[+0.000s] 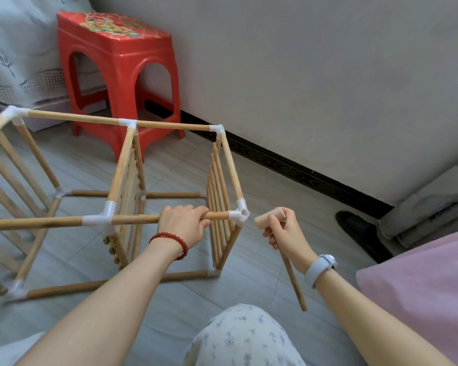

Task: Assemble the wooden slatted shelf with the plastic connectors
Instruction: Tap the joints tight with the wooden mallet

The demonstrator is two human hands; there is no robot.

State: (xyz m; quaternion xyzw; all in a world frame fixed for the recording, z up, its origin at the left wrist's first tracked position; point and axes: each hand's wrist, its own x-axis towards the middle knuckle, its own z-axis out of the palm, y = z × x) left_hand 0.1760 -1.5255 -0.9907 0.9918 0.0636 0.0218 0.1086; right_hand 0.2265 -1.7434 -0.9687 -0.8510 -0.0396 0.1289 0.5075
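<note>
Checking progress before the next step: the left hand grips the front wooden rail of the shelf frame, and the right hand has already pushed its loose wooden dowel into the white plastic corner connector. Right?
Not quite. The head view shows the loose wooden dowel in the right hand short of the white plastic corner connector, whose socket is empty. The left hand does grip the front wooden rail.

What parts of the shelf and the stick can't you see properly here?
- Head view: the shelf frame runs off the left edge, so its full length is cut off.
- The loose rod is partly wrapped by the right hand.
- The left hand covers part of the front rail.
- Inside the corner connector: too small to tell.
</note>
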